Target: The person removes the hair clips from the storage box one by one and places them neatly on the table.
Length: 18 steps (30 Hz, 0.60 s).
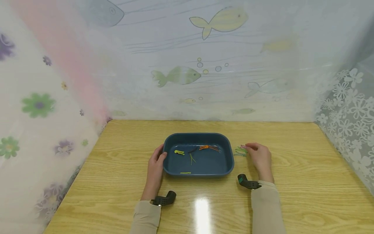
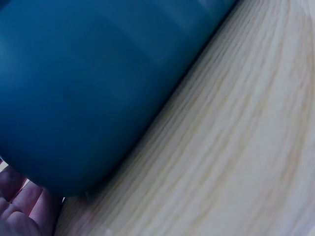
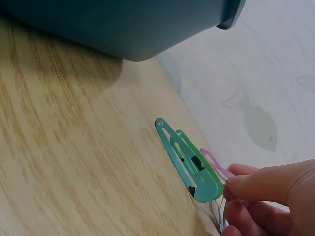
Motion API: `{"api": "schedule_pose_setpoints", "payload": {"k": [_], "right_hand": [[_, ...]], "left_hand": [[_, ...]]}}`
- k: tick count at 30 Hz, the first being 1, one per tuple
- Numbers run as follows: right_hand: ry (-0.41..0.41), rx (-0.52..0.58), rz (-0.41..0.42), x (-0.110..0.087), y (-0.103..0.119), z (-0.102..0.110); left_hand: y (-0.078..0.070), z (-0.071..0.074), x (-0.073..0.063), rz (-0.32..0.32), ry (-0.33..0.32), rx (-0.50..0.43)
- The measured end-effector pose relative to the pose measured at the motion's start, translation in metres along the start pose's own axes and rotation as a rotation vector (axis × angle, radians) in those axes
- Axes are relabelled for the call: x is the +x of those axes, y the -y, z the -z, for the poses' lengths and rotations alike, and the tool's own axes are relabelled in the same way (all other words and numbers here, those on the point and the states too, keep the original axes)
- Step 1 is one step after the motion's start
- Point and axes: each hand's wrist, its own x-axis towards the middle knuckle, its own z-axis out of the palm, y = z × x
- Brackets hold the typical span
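Note:
A dark blue basin (image 1: 207, 164) stands on the wooden table, and my left hand (image 1: 156, 165) grips its left side with the thumb at the rim. In the left wrist view the basin's outer wall (image 2: 98, 98) hides part of that hand. To the right of the basin, my right hand (image 1: 261, 160) pinches a pink snap hair clip (image 3: 216, 165) between thumb and fingertips. Teal (image 3: 173, 156) and green (image 3: 210, 178) snap clips overlap just beside it. Thin grey strands (image 3: 215, 215) show under the fingers; whether they are held I cannot tell.
Inside the basin lie a yellow clip (image 1: 179, 152), an orange bundle (image 1: 204, 147) with brownish strands, a dark slim piece (image 1: 193, 150), thin green strands (image 1: 191, 159) and a yellow strip (image 1: 185, 173) near the front wall. Printed curtains (image 1: 175, 107) border the table's back and sides.

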Motion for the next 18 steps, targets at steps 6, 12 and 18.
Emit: {"api": "schedule_pose_setpoints", "payload": {"k": [6, 12, 18], "right_hand": [[0.006, -0.027, 0.008, 0.0006, -0.0021, 0.0005], [0.027, -0.017, 0.010, -0.0004, -0.0005, -0.0045], [0.003, -0.001, 0.008, 0.0008, -0.0007, -0.0020]], "left_hand": [[0.0005, -0.0006, -0.0008, 0.000, 0.018, -0.002], [0.0018, 0.0046, -0.0031, 0.012, -0.004, 0.031], [0.0025, 0.0016, 0.0002, -0.006, 0.018, 0.008]]}}
